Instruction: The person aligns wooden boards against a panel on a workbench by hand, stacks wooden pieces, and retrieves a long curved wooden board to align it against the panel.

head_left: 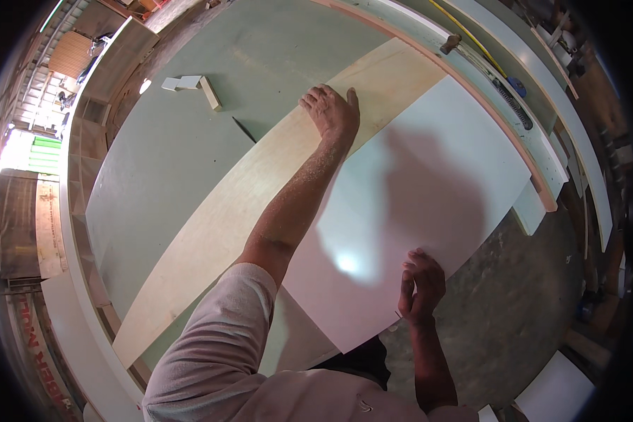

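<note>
A long pale plywood strip [218, 218] runs diagonally over the greenish table and lies against a white panel [359, 190]. My left hand [330, 112] rests on the strip toward its far end, thumb spread apart and fingers reaching its far long edge. At the panel's near right edge is my right hand [423, 285], fingers bent and touching the white surface, with a gap between thumb and fingers; I make out nothing held in it. A short dark mark shows on the panel's edge beside that hand. My shadow falls across the panel.
Small wooden offcuts [207, 91] and a thin dark pointed piece [244, 129] lie on the table [148, 169]. Along the right rail are a hammer [451, 43], a yellow tape measure [471, 39] and a black-handled tool [513, 105]. Concrete floor [499, 316] shows at right.
</note>
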{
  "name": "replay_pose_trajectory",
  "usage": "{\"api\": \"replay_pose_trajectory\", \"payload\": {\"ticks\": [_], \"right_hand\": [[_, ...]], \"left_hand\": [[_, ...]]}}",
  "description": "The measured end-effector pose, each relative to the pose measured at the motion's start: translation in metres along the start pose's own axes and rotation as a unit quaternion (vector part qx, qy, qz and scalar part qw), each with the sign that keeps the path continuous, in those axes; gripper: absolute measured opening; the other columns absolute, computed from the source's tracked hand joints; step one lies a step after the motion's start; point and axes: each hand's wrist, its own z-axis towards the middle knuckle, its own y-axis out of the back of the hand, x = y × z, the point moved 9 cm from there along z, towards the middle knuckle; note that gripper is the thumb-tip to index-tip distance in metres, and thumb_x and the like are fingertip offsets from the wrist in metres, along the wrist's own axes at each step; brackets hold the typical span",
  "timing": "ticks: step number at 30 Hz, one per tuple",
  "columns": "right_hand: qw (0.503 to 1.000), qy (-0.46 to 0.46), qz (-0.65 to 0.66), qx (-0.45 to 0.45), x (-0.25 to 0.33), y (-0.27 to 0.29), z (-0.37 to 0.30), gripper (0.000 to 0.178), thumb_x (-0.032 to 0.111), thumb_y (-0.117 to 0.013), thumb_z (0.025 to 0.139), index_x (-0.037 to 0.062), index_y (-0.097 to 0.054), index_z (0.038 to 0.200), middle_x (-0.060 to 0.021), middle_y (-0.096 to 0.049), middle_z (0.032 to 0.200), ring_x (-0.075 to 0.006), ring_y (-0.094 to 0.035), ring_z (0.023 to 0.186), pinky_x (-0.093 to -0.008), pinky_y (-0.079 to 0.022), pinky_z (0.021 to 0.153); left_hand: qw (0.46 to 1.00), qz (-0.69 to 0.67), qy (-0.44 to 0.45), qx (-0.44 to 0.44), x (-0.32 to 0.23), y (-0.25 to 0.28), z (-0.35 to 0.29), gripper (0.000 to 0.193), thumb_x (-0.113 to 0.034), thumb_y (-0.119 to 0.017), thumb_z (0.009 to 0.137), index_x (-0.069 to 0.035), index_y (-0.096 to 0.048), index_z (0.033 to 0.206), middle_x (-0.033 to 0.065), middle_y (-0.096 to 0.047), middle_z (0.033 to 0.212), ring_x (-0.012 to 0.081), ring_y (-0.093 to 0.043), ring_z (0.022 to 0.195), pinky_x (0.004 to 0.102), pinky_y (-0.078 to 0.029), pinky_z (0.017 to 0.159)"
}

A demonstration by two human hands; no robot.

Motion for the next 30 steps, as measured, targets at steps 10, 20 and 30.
{"api": "replay_pose_trajectory", "payload": {"ticks": [10,20,30], "right_hand": [[0.999,0.006,-0.031,0.013,0.004,-0.014,0.008,0.015,0.015,-0.058,0.096,0.0034,-0.067,0.097,-0.0128,-0.072,0.113,-0.0337,-0.068,0.112,-0.0484,-0.050,0.101],[0.998,0.010,-0.059,0.021,0.008,-0.027,0.017,0.013,0.014,-0.057,0.098,0.0051,-0.066,0.099,-0.0114,-0.070,0.116,-0.0333,-0.067,0.114,-0.0490,-0.050,0.100],[0.997,0.014,-0.068,0.025,0.011,-0.039,0.026,0.013,0.017,-0.057,0.099,0.0072,-0.065,0.101,-0.0094,-0.069,0.117,-0.0322,-0.067,0.115,-0.0492,-0.050,0.098]], "left_hand": [[0.998,0.025,-0.015,-0.064,0.006,0.003,0.010,0.066,-0.049,-0.062,0.094,0.012,-0.057,0.120,0.0258,-0.056,0.120,0.0381,-0.049,0.119,0.0517,-0.031,0.112],[0.996,0.038,-0.012,-0.082,0.016,-0.003,0.024,0.070,-0.051,-0.062,0.093,0.013,-0.056,0.123,0.0262,-0.056,0.121,0.0389,-0.048,0.121,0.0522,-0.028,0.114],[0.997,0.028,-0.015,-0.074,0.023,-0.006,0.037,0.071,-0.051,-0.061,0.093,0.014,-0.056,0.123,0.0270,-0.056,0.120,0.0397,-0.048,0.119,0.0540,-0.028,0.113]]}}
